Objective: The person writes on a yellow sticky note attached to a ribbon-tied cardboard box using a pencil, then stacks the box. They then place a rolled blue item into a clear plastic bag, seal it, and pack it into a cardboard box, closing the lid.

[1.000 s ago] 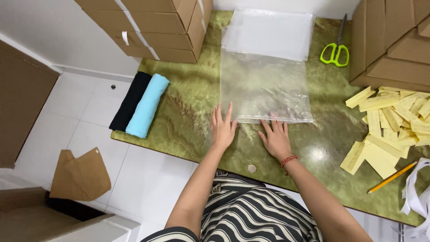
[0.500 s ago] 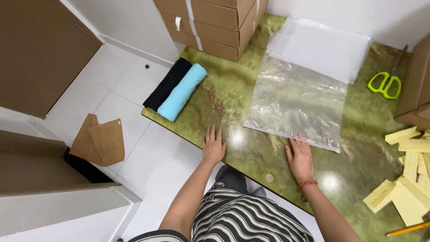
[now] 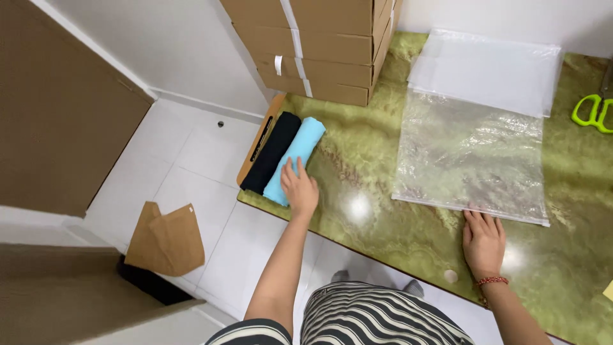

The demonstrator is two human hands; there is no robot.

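My left hand (image 3: 299, 187) rests on the near end of a rolled light-blue cloth (image 3: 298, 156) at the left edge of the green marble-patterned table (image 3: 383, 217); its fingers lie over the roll, not clearly closed around it. A rolled black cloth (image 3: 271, 151) lies right beside the blue one. My right hand (image 3: 483, 243) lies flat on the table, fingertips touching the near edge of a clear plastic bag (image 3: 472, 153). A stack of more clear bags (image 3: 485, 70) lies behind it.
Stacked cardboard boxes (image 3: 319, 45) stand at the table's back left. Green-handled scissors (image 3: 594, 112) lie at the right edge of view. On the white tiled floor lies a piece of brown cardboard (image 3: 167, 239), with large brown boxes (image 3: 57, 108) at the left.
My left hand left the table in front of me and reached left onto the blue roll. My right hand slid back to the bag's near edge. The view swung left.
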